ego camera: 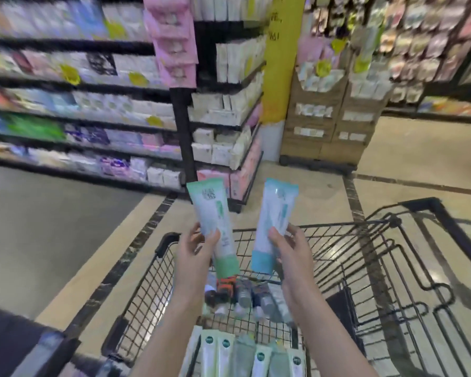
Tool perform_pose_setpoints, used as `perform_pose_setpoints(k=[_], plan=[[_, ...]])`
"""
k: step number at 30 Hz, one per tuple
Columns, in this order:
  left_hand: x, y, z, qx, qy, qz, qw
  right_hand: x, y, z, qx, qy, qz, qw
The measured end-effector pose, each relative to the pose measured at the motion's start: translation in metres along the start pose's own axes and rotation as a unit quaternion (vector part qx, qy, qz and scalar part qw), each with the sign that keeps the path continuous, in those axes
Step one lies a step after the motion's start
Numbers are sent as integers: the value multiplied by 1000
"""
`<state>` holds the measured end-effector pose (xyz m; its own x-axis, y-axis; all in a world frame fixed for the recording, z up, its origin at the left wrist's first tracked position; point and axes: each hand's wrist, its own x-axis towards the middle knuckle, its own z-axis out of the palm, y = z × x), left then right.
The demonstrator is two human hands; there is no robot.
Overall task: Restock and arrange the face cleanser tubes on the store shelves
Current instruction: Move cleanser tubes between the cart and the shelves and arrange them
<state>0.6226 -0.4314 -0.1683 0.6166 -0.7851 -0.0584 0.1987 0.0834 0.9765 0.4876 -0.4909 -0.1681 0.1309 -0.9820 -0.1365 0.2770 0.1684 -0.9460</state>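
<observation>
Blurred store aisle all round: dark shelves (79,88) packed with pale boxes and packets from nine to eleven o'clock, an end rack (226,110) of white cartons at twelve, a yellow pillar (282,58) just right of it, cardboard display stands (329,123) at one o'clock. Beige tiled floor (419,159) with dark border strips underneath.

Black wire shopping cart (346,268) filling the lower middle and stretching toward four o'clock. Held up over its far end, two face cleanser tubes, well apart from the shelves.

Left hand (195,250) raised at the centre, fingers and thumb curled round the green-capped tube (215,227), pinching it about mid-length; cap end down toward six, crimped end tilted up toward eleven o'clock.

Right hand (290,246) beside it, toward three o'clock, fingers wrapped round the blue-capped tube (273,224), thumb across the front; cap end down, crimped end leaning slightly toward one o'clock. Tubes near each other at the caps, not touching, spreading apart at the tops.

Down in the basket at six o'clock, small bottles (245,297) lying jumbled, too blurred to identify. Nearer still, at the bottom edge, a row of more tubes (242,355) in white and pale green, round dark-green marks on the fronts, packed side by side between the two forearms.
</observation>
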Motion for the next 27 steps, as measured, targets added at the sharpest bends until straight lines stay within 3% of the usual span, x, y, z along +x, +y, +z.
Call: perform_pose_setpoints(k=[8,14,27], plan=[[-49,98,-33,-38,31,172,984,-55,-71,64,57,-149,-72,985],[-87,142,-62,-29,121,260,957,-88,-99,97,52,-268,-117,955],[-215,180,-116,10,373,344,862,-178,-93,150,91,-508,-39,855]])
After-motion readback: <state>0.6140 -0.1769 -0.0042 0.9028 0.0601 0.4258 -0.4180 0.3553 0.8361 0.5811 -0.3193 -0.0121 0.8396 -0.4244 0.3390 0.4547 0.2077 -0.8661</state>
